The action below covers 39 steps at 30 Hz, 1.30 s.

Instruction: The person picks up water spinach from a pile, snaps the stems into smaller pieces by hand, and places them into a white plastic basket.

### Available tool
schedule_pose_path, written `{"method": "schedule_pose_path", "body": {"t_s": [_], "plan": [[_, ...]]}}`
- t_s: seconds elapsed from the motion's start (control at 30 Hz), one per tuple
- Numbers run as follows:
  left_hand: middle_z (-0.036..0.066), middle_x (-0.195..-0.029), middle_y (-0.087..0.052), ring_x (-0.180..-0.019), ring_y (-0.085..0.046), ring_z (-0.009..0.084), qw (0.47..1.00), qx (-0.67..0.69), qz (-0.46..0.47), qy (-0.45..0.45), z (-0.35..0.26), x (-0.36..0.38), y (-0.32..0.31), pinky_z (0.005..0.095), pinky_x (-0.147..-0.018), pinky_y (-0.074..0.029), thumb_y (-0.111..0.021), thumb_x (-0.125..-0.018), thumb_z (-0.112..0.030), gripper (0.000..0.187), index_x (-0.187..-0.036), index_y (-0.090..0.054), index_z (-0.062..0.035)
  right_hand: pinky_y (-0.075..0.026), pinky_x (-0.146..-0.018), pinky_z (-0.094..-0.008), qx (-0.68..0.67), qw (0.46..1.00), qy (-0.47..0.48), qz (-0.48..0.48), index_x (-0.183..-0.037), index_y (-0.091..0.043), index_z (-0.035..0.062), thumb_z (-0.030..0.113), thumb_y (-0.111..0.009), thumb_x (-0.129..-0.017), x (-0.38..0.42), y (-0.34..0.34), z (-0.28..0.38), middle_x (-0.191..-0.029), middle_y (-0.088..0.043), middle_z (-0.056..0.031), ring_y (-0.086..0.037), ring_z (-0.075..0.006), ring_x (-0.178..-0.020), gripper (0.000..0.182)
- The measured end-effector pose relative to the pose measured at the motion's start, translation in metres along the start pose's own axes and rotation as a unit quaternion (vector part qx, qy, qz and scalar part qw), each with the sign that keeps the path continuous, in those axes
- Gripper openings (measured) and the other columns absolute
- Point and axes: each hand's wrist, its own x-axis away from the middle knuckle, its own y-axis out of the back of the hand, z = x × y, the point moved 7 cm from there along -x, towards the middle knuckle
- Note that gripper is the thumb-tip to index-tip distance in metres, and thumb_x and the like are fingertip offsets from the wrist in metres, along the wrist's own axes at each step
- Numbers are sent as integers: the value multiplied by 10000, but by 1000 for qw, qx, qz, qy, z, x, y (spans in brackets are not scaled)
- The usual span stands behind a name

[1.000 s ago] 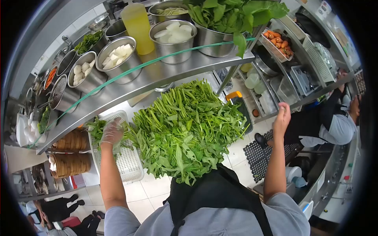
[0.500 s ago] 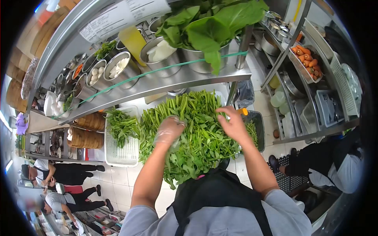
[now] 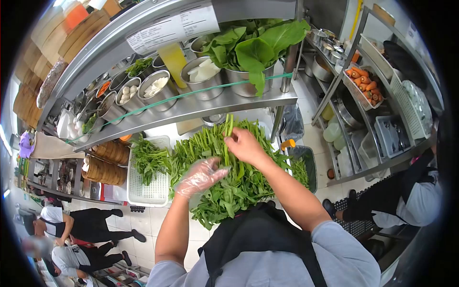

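A big heap of water spinach (image 3: 217,198), long green stems and narrow leaves, lies in front of me. My right hand (image 3: 245,146), bare, is closed in a pinch on a few water spinach stems (image 3: 229,125) whose tips stick up above the fingers. Just left and nearer to me, my left hand (image 3: 203,177) wears a clear plastic glove. Its fingers are loosely bent and apart over the heap, with nothing visible held. Beside the heap on the left, a white perforated basket (image 3: 148,193) contains a smaller bunch of leafy greens (image 3: 148,160).
Above the heap runs a steel shelf (image 3: 191,109) with metal pots, one full of broad leaves (image 3: 256,52). Bamboo steamers (image 3: 106,170) stand left. A dark bin (image 3: 311,167) and a rack with carrots (image 3: 366,86) are right. Co-workers (image 3: 86,220) stand lower left, another person (image 3: 406,191) right.
My right hand has moved left and in over the heap, and has closed on a few stems. The left hand has shifted slightly, its palm turned more. The whole view has shifted a little.
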Motion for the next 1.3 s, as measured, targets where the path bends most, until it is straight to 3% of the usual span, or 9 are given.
{"method": "schedule_pose_path", "body": {"t_s": [0.27, 0.33, 0.43, 0.5, 0.53, 0.63, 0.9, 1.17, 1.3], "plan": [[90, -1056, -721, -994, -697, 182, 894, 254, -334, -157, 3, 53, 51, 296, -859, -562, -618, -1032, -192, 335, -1334, -638, -49, -586, -574, -313, -353, 929, -113, 6, -1486, -327, 7, 143, -567, -986, 7, -1, 40, -892, -606, -109, -660, -201, -659, 571], [84, -1022, -728, -933, -703, 190, 948, 160, -239, -133, 29, 48, 22, 311, -816, -565, -581, -1038, -168, 314, -1321, -641, -47, -595, -596, -324, -387, 921, -39, -27, -1592, -186, 66, 162, -608, -998, 15, 10, 75, -980, -609, -107, -688, -210, -713, 736], [43, -860, -721, -671, -637, 143, 978, -86, -69, -178, 57, 24, -33, 301, -617, -522, -671, -958, -278, 339, -1209, -713, -52, -603, -604, -328, -397, 913, 48, -75, -1595, -193, 84, 158, -599, -1015, 23, 29, 105, -986, -619, -98, -703, -214, -748, 712], [76, -960, -748, -779, -683, 177, 929, -108, -155, -319, 54, 39, -26, 341, -682, -548, -741, -908, -357, 433, -1196, -720, -33, -609, -607, -332, -399, 911, 57, -84, -1600, -191, 100, 169, -584, -1028, 26, 41, 111, -998, -625, -89, -707, -217, -783, 698], [98, -1055, -743, -897, -696, 206, 976, 151, -80, -135, 77, 30, -17, 353, -771, -561, -728, -914, -352, 434, -1196, -714, -22, -608, -594, -320, -407, 908, 49, -88, -1600, -170, 98, 166, -560, -1039, 27, 47, 106, -1000, -613, -92, -698, -204, -777, 687], [106, -1161, -718, -1098, -675, 190, 866, 481, -136, 11, 68, 55, 17, 331, -1030, -547, -655, -941, -85, 232, -1157, -717, -27, -607, -585, -316, -413, 906, 20, -91, -1580, -199, 94, 159, -526, -1053, 30, 56, 85, -1011, -604, -88, -693, -196, -779, 624], [103, -1111, -746, -998, -691, 188, 964, 141, -118, -191, -51, 84, 82, 319, -915, -532, -551, -920, -44, 295, -1160, -722, -34, -597, -613, -312, -470, 880, -59, -23, -1303, -492, 117, 186, -597, -1026, 46, 25, 67, -937, -657, -49, -701, -174, -754, 304], [56, -938, -722, -964, -641, 146, 900, 394, 63, -175, -60, 32, 33, 326, -959, -482, -647, -1008, -434, 506, -1272, -648, -2, -552, -785, -313, -433, 900, -36, 27, -1222, -526, 102, 160, -660, -998, 59, 15, 66, -995, -644, -30, -668, -152, -884, 267], [29, -741, -654, -742, -609, 118, 939, 320, 15, -128, -76, 25, 37, 301, -770, -480, -611, -989, -267, 265, -916, -680, -22, -550, -773, -311, -443, 896, -23, 10, -1110, -574, 73, 106, -707, -961, 62, 19, 53, -1003, -647, -31, -658, -137, -887, 202]]}}
